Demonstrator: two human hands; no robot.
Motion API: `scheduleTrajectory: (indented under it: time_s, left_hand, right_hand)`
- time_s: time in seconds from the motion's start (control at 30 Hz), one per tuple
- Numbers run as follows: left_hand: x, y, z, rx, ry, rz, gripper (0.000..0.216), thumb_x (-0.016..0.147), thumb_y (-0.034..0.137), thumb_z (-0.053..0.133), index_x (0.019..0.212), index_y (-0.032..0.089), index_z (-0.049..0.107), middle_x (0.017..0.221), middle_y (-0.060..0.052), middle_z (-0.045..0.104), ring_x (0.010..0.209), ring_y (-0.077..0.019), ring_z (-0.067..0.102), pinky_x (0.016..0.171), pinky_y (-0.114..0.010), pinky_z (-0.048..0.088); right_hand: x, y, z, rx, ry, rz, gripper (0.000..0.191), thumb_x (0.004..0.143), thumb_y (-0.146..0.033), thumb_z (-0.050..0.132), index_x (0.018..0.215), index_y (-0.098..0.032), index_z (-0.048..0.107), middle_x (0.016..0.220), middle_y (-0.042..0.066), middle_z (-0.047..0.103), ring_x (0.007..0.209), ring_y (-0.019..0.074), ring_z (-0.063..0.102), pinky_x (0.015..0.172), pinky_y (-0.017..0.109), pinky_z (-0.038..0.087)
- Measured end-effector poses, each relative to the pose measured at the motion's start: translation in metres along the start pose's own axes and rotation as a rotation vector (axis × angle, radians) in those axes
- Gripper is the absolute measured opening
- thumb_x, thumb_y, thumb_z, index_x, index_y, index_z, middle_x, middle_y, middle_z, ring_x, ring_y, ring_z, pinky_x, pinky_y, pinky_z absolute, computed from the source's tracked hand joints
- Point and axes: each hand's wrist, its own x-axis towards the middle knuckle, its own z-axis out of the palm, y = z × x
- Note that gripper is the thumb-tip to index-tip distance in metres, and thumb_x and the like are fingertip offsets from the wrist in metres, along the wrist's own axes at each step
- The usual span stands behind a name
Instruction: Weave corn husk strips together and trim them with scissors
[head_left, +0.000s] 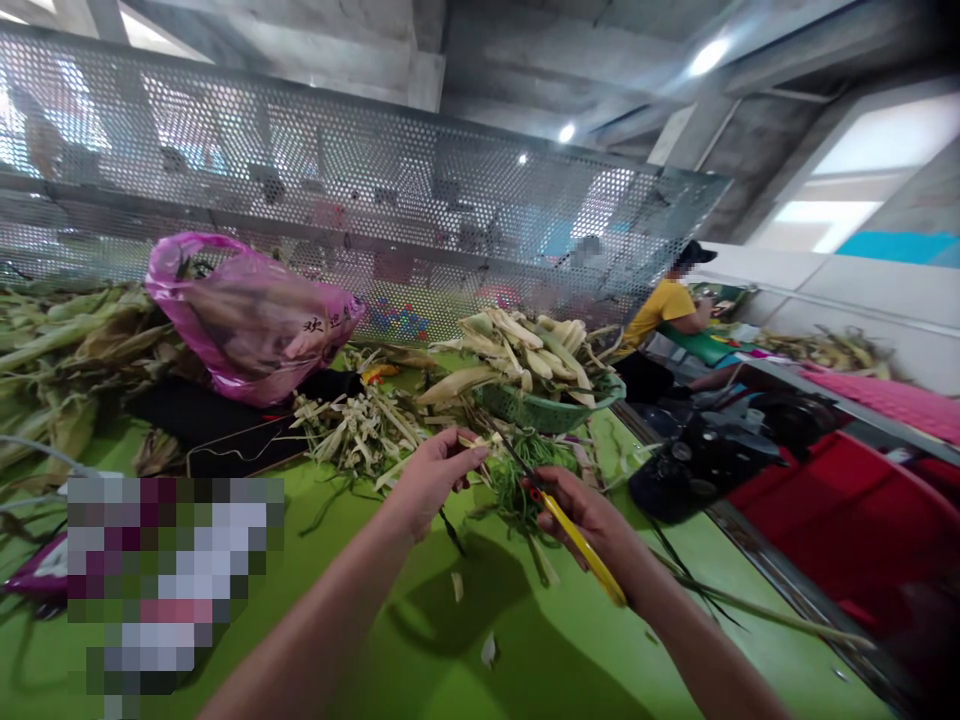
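Observation:
My left hand (433, 478) pinches a small pale strip (474, 442), which looks like corn husk, between thumb and fingers. Yellow-handled scissors (579, 545) are in my right hand (581, 510), their dark blades pointing up and left to the strip's end. Whether the blades touch it I cannot tell. Beneath and behind my hands lies a bunch of green strands (529, 480). Just beyond, a green basket (551, 408) is heaped with dry corn husks (529, 350). A pile of cut husk pieces (360, 425) spreads left of the basket.
A pink plastic bag (255, 320) stands at the back left, beside a large heap of husks (67, 350). Scraps dot the green table (465, 660). A perforated metal screen (337, 210) runs behind. On the right, a person in a yellow shirt (660, 312) sits near black plastic bags (697, 455).

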Motion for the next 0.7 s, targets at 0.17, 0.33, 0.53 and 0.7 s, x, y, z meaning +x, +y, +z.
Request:
scheduleTrajectory:
  time_s: [0.17,0.33,0.53,0.7]
  left_hand:
    - [0.002,-0.001,-0.001,-0.038,0.014,-0.003,0.032,0.068,0.043,0.071,0.082,0.016,0.058,0.067,0.002,0.058,0.051,-0.0061,0.04,0.051,-0.021,0.029]
    - [0.003,-0.001,-0.001,-0.03,0.011,0.002,0.033,0.068,0.044,0.07,0.081,0.016,0.057,0.065,0.001,0.058,0.049,-0.0055,0.039,0.05,-0.021,0.031]
    - [0.002,-0.001,-0.001,-0.031,0.017,-0.001,0.032,0.07,0.041,0.07,0.083,0.015,0.057,0.069,0.001,0.058,0.052,-0.0059,0.042,0.051,-0.02,0.034]
    - [0.001,-0.002,-0.001,-0.037,0.026,0.009,0.031,0.07,0.04,0.07,0.082,0.015,0.057,0.068,0.001,0.057,0.053,-0.0056,0.042,0.051,-0.02,0.034]
  right_hand:
    - [-0.008,-0.015,-0.005,-0.143,0.011,-0.037,0.043,0.082,-0.044,0.058,0.118,-0.024,0.047,0.097,0.005,0.061,0.09,0.0233,0.058,0.075,0.032,0.049]
    - [-0.011,-0.024,-0.004,-0.227,-0.043,-0.022,0.045,0.084,-0.045,0.055,0.121,-0.024,0.041,0.099,0.005,0.061,0.093,0.0248,0.058,0.079,0.036,0.049]
    - [-0.01,-0.03,-0.001,-0.306,-0.039,-0.006,0.045,0.084,-0.048,0.054,0.119,-0.023,0.042,0.096,0.005,0.061,0.094,0.0269,0.057,0.075,0.036,0.049]
    - [-0.009,-0.027,-0.002,-0.315,-0.065,-0.035,0.042,0.085,-0.045,0.054,0.119,-0.024,0.04,0.097,0.004,0.06,0.088,0.0237,0.056,0.077,0.035,0.047]
